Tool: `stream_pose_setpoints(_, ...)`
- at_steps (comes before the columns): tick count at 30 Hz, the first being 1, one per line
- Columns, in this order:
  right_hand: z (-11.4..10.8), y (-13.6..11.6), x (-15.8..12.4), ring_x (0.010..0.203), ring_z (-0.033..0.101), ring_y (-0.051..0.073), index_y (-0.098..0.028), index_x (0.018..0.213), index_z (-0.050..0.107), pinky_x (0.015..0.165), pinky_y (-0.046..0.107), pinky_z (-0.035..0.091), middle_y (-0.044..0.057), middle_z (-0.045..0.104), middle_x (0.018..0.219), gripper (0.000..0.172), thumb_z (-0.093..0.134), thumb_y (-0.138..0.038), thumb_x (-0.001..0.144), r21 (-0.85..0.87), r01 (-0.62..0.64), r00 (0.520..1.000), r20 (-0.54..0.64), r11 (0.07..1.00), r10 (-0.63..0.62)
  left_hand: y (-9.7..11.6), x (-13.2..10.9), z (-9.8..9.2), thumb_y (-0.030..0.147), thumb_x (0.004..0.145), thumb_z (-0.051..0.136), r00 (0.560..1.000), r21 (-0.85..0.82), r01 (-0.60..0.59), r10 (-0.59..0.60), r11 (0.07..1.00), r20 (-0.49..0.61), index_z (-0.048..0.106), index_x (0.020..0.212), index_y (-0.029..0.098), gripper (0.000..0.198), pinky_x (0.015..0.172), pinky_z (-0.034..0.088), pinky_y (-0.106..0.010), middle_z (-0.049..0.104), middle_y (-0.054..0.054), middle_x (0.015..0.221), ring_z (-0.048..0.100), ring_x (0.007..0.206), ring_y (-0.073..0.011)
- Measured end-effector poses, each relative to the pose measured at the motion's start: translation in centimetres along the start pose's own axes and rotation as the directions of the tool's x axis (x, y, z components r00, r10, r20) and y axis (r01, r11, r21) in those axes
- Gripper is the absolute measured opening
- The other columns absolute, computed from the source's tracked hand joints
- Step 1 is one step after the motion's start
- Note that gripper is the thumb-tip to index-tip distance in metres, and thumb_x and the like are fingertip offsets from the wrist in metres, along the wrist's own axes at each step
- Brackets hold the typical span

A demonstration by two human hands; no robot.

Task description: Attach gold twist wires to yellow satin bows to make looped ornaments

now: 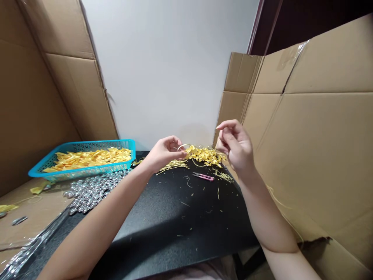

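My left hand (168,152) is closed at the fingertips on a yellow ribbon piece (190,151) with a thin curved cord. It is held above the table, in front of a pile of yellow ribbon bows (208,156). To the right and a little higher, my right hand (236,144) has its fingers curled and pinched together; whatever lies between them is too fine to make out. Below both hands, pink-handled thread snips (203,176) lie on the black table (175,217). A bundle of cut yellow cords (174,165) rests under my left hand.
On the left stands a blue plastic basket (132,149) full of folded yellow ribbon pieces (90,158). Many shiny silver beads (93,190) spread in front of it. Cord scraps (223,177) lie right of the snips. Cardboard walls (314,128) flank both sides.
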State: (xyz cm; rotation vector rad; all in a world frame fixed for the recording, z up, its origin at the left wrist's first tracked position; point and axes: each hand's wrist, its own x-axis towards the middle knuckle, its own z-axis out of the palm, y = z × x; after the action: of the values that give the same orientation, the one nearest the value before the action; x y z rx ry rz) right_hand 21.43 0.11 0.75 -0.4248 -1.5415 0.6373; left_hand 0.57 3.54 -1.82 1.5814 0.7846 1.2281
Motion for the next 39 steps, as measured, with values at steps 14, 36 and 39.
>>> stream_pose_setpoints(14, 2.9, 3.0, -1.0, 0.047, 0.019, 0.005, -0.016, 0.075, 0.066, 0.045, 0.024, 0.015, -0.01, 0.023, 0.05, 0.021, 0.071, -0.037, 0.074, -0.312, -0.222, 0.974, -0.026, 0.924, 0.226, 1.8, -2.3, 1.6, 0.021, 0.067, 0.079, 0.921, 0.17, -0.351, 0.373, 0.921, -0.117, 0.058, 0.077, 0.017, 0.024, 0.071, 0.056, -0.025, 0.068, -0.004, 0.084, 0.066, 0.076, -0.013)
stream_pose_setpoints(36, 4.0, 3.7, -1.5, 0.049, 0.033, 0.007, -0.019, 0.079, 0.063, 0.045, 0.025, 0.029, -0.002, 0.055, 0.061, 0.025, 0.064, -0.043, 0.081, -0.238, -0.117, 0.989, -0.12, 0.964, 0.091, 0.9, -1.9, 1.7, 0.034, 0.089, 0.054, 0.859, 0.608, -0.373, 0.508, 0.701, -0.059, 0.058, 0.067, 0.016, 0.029, 0.048, 0.042, -0.021, 0.063, -0.001, 0.055, 0.056, 0.048, -0.0088)
stream_pose_setpoints(39, 3.5, 3.6, -1.1, 0.049, 0.025, 0.007, -0.02, 0.084, 0.061, 0.046, 0.025, 0.025, -0.007, 0.033, 0.055, 0.023, 0.067, -0.041, 0.078, -0.245, -0.135, 0.99, -0.062, 0.96, 0.123, 0.7, -1.8, 1.5, 0.034, 0.089, 0.055, 0.863, 0.595, -0.365, 0.501, 0.716, -0.073, 0.056, 0.067, 0.016, 0.028, 0.048, 0.043, -0.021, 0.063, -0.001, 0.055, 0.056, 0.048, -0.009)
